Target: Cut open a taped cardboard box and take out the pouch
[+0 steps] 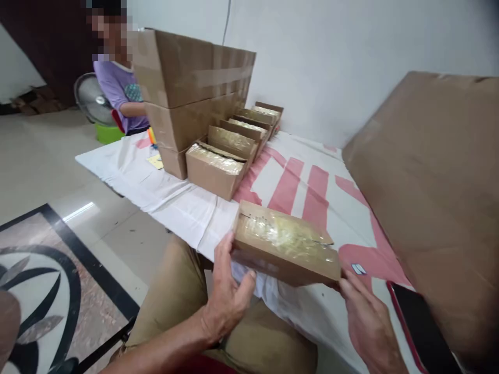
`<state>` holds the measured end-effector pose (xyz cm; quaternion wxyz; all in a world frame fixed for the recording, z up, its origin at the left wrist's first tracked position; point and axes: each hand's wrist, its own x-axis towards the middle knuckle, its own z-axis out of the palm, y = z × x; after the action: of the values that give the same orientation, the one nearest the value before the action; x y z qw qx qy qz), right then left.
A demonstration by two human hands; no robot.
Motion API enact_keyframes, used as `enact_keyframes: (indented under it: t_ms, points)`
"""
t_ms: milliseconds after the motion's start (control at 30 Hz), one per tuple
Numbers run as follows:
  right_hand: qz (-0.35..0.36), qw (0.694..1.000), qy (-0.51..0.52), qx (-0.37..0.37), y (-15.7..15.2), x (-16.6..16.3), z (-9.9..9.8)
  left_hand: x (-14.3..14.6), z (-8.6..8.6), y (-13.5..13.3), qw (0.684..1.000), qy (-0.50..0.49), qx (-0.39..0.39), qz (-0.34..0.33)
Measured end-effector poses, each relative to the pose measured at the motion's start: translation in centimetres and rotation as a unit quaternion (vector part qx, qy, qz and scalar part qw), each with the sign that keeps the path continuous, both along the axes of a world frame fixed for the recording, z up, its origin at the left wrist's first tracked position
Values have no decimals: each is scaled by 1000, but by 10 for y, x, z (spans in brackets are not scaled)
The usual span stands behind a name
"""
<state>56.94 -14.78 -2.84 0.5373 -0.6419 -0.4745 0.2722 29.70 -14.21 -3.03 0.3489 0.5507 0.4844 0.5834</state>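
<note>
A small cardboard box [280, 262] is tilted at the table's near edge, between my two hands. Clear, shiny plastic with something yellowish under it fills its top. My left hand [228, 291] grips the box's left end, thumb along the near side and fingers going round the corner. At the opposite end, my right hand [364, 311] has its fingers closed against the right corner; part of them is hidden behind the box. Beyond it stands an open carton [212, 176] with similar plastic-wrapped contents, first in a row of several running toward the wall.
Stacked cardboard boxes [202, 78] rise behind the row at left. A large carton [440, 171] takes up the right side, with a phone [419, 322] below it. A white and pink cloth [288, 182] covers the table. Across the table sits a person [117, 93] beside a fan [91, 96].
</note>
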Motion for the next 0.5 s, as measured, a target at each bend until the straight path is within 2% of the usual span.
enact_keyframes:
  t_ms: [100, 233, 367, 500]
  points:
    - [-11, 998, 67, 0, 10, 6, -3, 1, -4, -18, 1000, -10, 17, -20]
    - [-11, 999, 20, -44, 11, -6, 4, -10, -7, -18, 996, -84, -22, -29]
    - [-47, 997, 9, -68, 13, -14, 9, -30, -8, 11, 990, -110, -83, 10]
    - [-55, 995, 33, -80, 16, -17, 14, -47, -12, 44, 994, -73, -85, -11]
